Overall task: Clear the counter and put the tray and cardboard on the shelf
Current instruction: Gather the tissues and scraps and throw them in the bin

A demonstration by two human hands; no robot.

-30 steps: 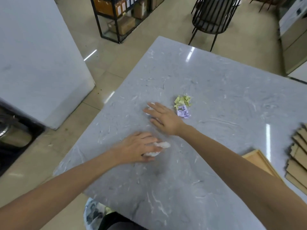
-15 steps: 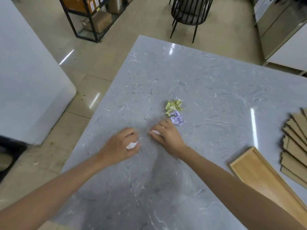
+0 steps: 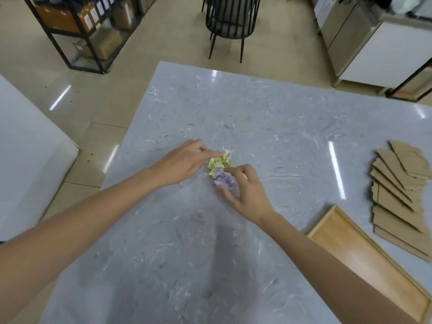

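Note:
On the grey marble counter (image 3: pixel 268 108) lie a yellow-green crumpled paper (image 3: pixel 219 163) and a purple crumpled paper (image 3: pixel 225 181), touching each other. My left hand (image 3: pixel 182 163) lies palm down with its fingertips on the yellow-green paper, and a white paper scrap (image 3: pixel 183 182) peeks out from under its palm. My right hand (image 3: pixel 246 191) curls thumb and fingers around the purple paper. A wooden tray (image 3: pixel 364 260) lies at the right near the front edge. Beyond it, several brown cardboard pieces (image 3: pixel 402 183) are fanned in a stack.
A black metal shelf (image 3: pixel 77 33) with boxes stands on the floor at the far left. A black wire chair (image 3: pixel 230 17) is just beyond the counter's far edge. White cabinets (image 3: pixel 378 50) are far right, and a white block (image 3: pixel 25 148) stands left of the counter.
Both hands moved forward to the coloured papers. The left hand, closed on the white scrap, now touches the yellow-green paper, and the right hand closed around the purple one.

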